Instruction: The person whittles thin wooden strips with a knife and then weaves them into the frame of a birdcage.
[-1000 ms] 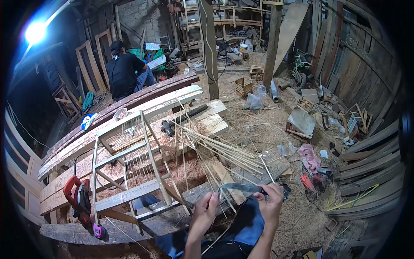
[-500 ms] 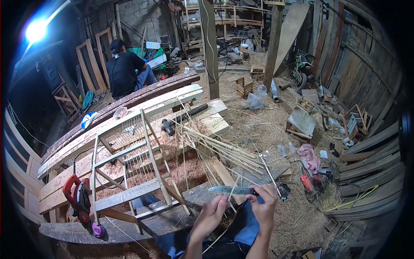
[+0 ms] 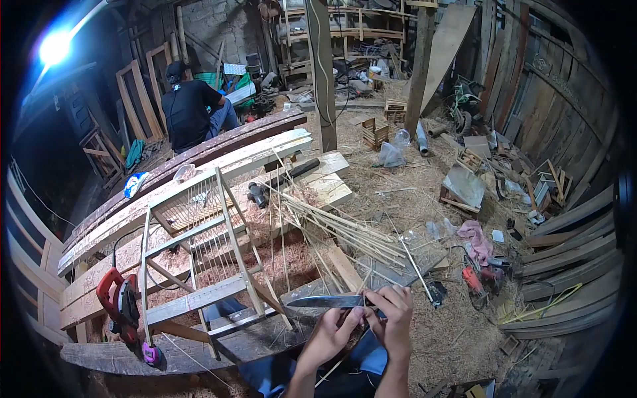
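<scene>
Compared with half a second ago, the knife [image 3: 325,301] is found lower and further left, and both grips are drawn closer together. The right grip [image 3: 393,317] is closed fully around the knife's dark handle, so that the long, flat, pointed steel blade is held level and pointed away to that grip's left. The left grip [image 3: 332,335] is set just beside and below it, with its fingers pinched shut on a thin, pale bamboo sliver [image 3: 326,375], which is seen running down from under this grip. Whether the blade's edge is pressed to the sliver cannot be told. Just beyond the grips, a fan of long, straight bamboo strips [image 3: 345,232] is spread over the rough sawn planks [image 3: 318,189] of the surface. Left of the grips a slatted wooden frame [image 3: 199,245] with fine thin bars is stood, and further left a red circular saw [image 3: 119,305] is laid. Straw-like shavings [image 3: 424,199] are scattered over the floor to the right.
</scene>
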Motion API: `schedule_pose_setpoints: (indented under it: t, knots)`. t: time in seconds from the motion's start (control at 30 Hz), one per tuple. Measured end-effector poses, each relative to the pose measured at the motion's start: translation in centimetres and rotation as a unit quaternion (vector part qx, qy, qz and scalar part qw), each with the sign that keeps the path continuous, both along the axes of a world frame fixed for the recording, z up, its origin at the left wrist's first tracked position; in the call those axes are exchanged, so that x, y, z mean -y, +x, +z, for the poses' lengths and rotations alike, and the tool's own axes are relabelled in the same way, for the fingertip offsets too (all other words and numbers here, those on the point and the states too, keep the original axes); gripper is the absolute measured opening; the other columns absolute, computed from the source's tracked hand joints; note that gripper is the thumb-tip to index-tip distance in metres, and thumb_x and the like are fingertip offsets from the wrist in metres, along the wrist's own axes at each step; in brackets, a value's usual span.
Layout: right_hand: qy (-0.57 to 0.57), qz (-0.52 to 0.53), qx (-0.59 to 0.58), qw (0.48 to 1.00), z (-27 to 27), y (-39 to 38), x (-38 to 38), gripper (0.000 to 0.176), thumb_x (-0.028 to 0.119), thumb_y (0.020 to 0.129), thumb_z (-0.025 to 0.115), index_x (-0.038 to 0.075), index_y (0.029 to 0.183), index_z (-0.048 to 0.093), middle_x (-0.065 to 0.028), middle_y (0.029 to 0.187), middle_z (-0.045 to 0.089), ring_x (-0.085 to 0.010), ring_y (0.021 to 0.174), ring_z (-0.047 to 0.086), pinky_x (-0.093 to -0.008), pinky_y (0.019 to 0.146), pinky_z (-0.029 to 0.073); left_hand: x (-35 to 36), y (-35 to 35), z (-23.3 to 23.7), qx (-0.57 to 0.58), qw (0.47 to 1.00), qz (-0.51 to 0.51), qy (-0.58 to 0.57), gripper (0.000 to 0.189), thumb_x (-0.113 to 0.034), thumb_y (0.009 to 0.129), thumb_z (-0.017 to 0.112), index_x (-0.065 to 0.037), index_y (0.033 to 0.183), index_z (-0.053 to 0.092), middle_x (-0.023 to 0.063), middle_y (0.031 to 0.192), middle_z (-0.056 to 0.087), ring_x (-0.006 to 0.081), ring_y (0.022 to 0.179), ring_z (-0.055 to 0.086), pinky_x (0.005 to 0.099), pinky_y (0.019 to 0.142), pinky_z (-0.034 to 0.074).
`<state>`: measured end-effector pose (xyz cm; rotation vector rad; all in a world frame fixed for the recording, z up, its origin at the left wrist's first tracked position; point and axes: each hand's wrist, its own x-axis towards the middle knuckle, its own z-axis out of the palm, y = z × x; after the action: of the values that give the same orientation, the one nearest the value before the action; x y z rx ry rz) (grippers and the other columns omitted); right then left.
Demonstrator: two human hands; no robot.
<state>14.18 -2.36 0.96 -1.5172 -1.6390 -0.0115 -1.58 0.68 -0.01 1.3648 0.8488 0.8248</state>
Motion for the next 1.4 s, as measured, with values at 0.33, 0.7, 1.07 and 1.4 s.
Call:
schedule_pose_setpoints:
  t: [0.33,0.7,1.07,1.4]
  knots:
    - [-0.003,0.028,0.024,0.999,0.5,-0.8,0.1,0.027,0.009,0.077,0.074,0.008,0.104,0.073,-0.0041,0.089,0.064,-0.0238,0.084,0.06,-0.04,0.079,0.042,0.1,0.8,-0.1,-0.044,0.997,0.063,-0.026,0.033,-0.026,0.101,0.066,0.007,0.097,0.069,0.0074,0.076,0.072,0.0057,0.071,0.058,0.0316,0.062,0.049]
    - [0.019,-0.042,0.025,0.999,0.1,0.2,0.2,0.034,0.028,0.079,0.08,0.008,0.106,0.075,-0.0023,0.085,0.063,-0.0228,0.083,0.059,-0.0388,0.078,0.042,0.2,0.3,3.4,-0.186,0.98,0.036,0.063,0.032,-0.025,0.105,0.055,0.004,0.099,0.065,0.0174,0.073,0.059,0.0152,0.067,0.056,0.0344,0.063,0.047]
    - [0.028,-0.059,0.012,0.998,0.0,-0.2,0.0,0.037,0.033,0.077,0.081,0.007,0.102,0.077,-0.0036,0.083,0.06,-0.0239,0.082,0.056,-0.0402,0.08,0.039,0.5,0.8,1.2,-0.11,0.988,0.072,0.083,0.025,-0.022,0.106,0.053,0.0,0.107,0.067,0.0238,0.072,0.059,0.0294,0.056,0.06,0.0397,0.056,0.046]
    - [0.029,-0.104,0.001,0.994,-0.9,1.7,0.3,0.036,0.036,0.076,0.082,0.014,0.105,0.078,0.0004,0.081,0.06,-0.0198,0.08,0.058,-0.0383,0.08,0.037,0.7,1.3,2.4,-0.129,0.982,0.058,0.122,0.023,-0.016,0.105,0.058,0.003,0.094,0.062,0.0112,0.063,0.041,0.0088,0.06,0.036,0.0317,0.052,0.037]
